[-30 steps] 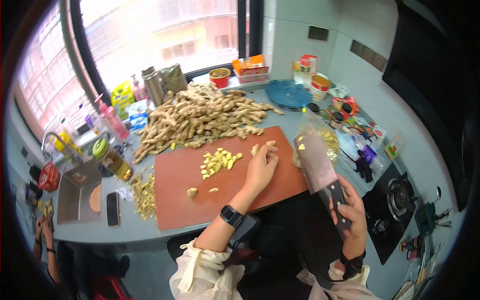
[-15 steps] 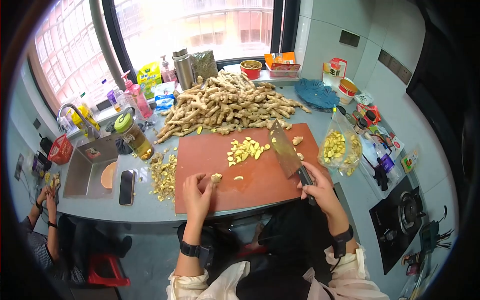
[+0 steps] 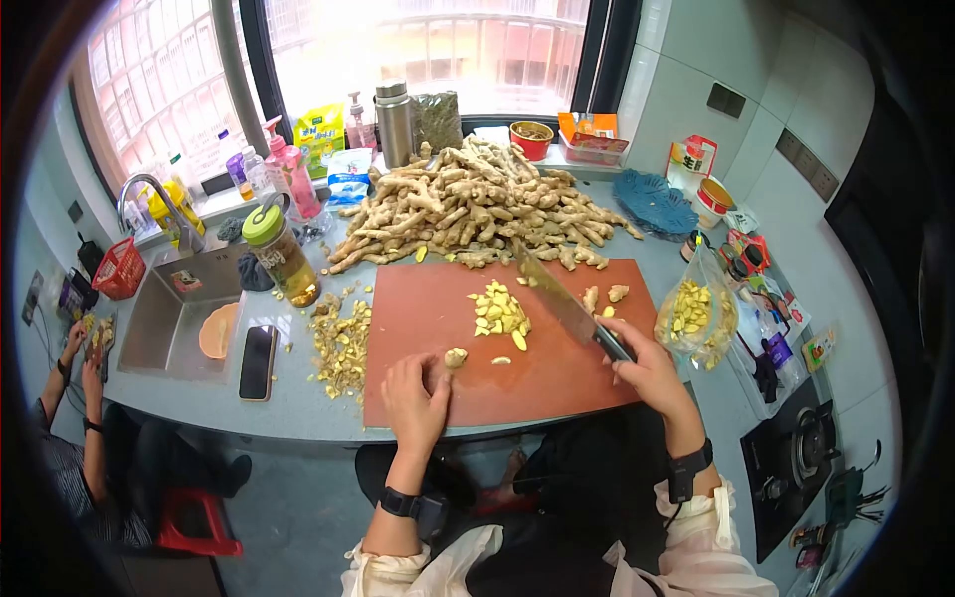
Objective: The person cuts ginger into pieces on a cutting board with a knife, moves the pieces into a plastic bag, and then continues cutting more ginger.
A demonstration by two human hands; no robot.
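While the right grip [image 3: 645, 366] is clamped on the cleaver [image 3: 562, 301] | left grip [image 3: 416, 403]: thumb and fingers apart, beside a ginger knob [image 3: 456, 358] on the brown board [image 3: 477, 393] | cut ginger [image 3: 497, 313]: mid-board | red-white packet [image 3: 691, 156]: "生" legible, remainder unclear | yellow bag [image 3: 319, 137]: print unreadable

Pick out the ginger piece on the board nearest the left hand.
The knobbly chunk beside the left hand, at its fingertips. The lone slice lies farther right, the cut pile farther back, the other chunks beyond the knife.
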